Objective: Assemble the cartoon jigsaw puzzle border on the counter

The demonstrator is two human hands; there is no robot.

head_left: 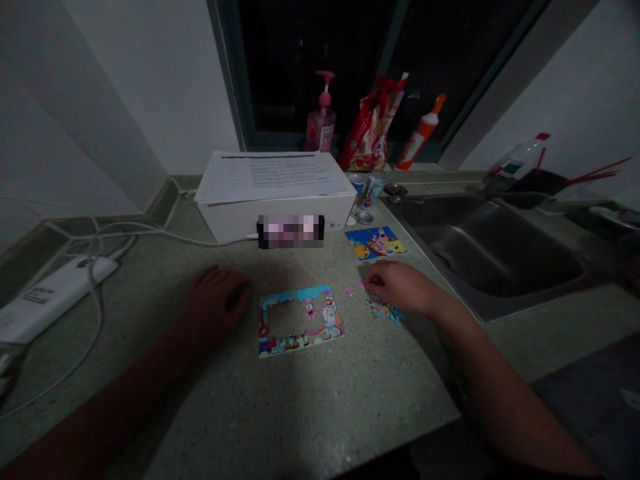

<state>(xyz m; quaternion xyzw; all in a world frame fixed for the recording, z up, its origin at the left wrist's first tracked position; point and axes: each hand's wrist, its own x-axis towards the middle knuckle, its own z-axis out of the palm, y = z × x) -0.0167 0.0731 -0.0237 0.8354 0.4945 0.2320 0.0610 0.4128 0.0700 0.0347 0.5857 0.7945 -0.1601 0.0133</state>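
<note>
A partly assembled jigsaw puzzle lies flat on the counter, its colourful border joined around a bare middle. Inside the border, near the right side, is a pink joined section. My right hand has its fingers pinched together at a small pink puzzle piece. Another pink piece lies just left of those fingertips. Below the hand is a pile of loose puzzle pieces, partly in its shadow. My left hand rests on the counter left of the puzzle, thumb apart from the fingers, holding nothing.
Behind the puzzle stands a white box with papers on top and a blurred-out phone-like device against it. A blue picture card lies beside the metal sink. Cans, bottles and a red bag line the back; a power strip with cables lies left.
</note>
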